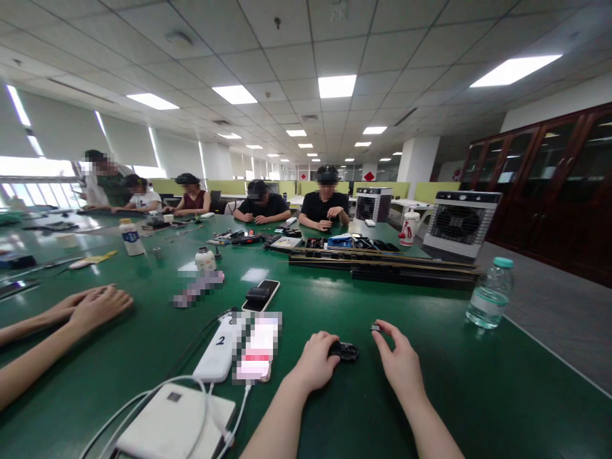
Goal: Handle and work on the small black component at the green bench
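My left hand [315, 362] is closed on a small black device [345, 351] at the green table's surface, its right part sticking out past my fingers. Too little of the device shows to tell its kind. To the right of it, my right hand [398, 360] pinches a small dark, flat piece [375, 327] between thumb and fingertips. A gap separates this piece from the black device. Left of my left hand lies a phone [261, 344] with a lit, blurred screen and a white cable plugged in.
A white power bank [222, 347] marked 2 and a cream box [176, 424] with cables lie at left. Another person's hands [98, 303] rest further left. A water bottle [490, 294] stands at right. Long black rails [411, 274] lie ahead; co-workers sit beyond.
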`<action>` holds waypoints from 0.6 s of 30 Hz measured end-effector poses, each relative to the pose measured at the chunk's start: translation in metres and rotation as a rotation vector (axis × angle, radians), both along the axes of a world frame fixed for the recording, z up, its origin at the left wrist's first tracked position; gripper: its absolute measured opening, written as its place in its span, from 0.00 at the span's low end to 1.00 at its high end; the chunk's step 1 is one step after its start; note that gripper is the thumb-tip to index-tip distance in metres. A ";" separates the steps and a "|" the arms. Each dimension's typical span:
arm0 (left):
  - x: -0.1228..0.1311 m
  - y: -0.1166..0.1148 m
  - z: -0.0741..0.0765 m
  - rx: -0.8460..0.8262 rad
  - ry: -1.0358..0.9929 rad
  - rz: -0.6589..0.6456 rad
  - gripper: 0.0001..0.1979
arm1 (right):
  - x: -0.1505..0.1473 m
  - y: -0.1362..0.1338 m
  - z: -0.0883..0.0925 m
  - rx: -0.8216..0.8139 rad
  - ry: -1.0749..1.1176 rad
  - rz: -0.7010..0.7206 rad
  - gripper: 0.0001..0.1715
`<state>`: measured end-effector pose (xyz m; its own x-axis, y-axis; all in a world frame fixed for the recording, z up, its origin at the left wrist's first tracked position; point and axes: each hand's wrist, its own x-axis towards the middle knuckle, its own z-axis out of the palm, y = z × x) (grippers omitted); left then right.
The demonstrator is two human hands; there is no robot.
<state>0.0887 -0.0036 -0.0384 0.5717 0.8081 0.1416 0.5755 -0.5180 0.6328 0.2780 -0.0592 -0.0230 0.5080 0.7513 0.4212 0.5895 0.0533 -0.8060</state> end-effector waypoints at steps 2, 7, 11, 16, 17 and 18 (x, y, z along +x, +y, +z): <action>0.000 0.000 0.001 -0.005 -0.006 -0.003 0.21 | 0.000 -0.001 0.003 0.004 -0.006 -0.008 0.24; -0.001 0.000 0.002 -0.026 -0.021 -0.004 0.24 | -0.001 -0.003 0.006 0.036 -0.016 -0.023 0.24; 0.000 0.000 0.002 -0.027 -0.033 -0.008 0.23 | -0.001 -0.002 0.005 0.046 -0.018 0.002 0.24; 0.000 0.000 0.001 -0.025 -0.042 -0.006 0.23 | -0.001 0.001 -0.003 -0.086 -0.079 0.105 0.19; 0.000 0.000 0.002 -0.023 -0.041 -0.006 0.23 | -0.002 0.001 -0.004 -0.122 -0.087 0.138 0.17; 0.000 0.000 0.002 -0.021 -0.040 -0.005 0.22 | -0.004 0.002 -0.006 -0.150 -0.089 0.171 0.17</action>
<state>0.0887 -0.0039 -0.0364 0.5701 0.8082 0.1475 0.5471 -0.5074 0.6658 0.2744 -0.0574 -0.0288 0.3336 0.8811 0.3353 0.6511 0.0419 -0.7579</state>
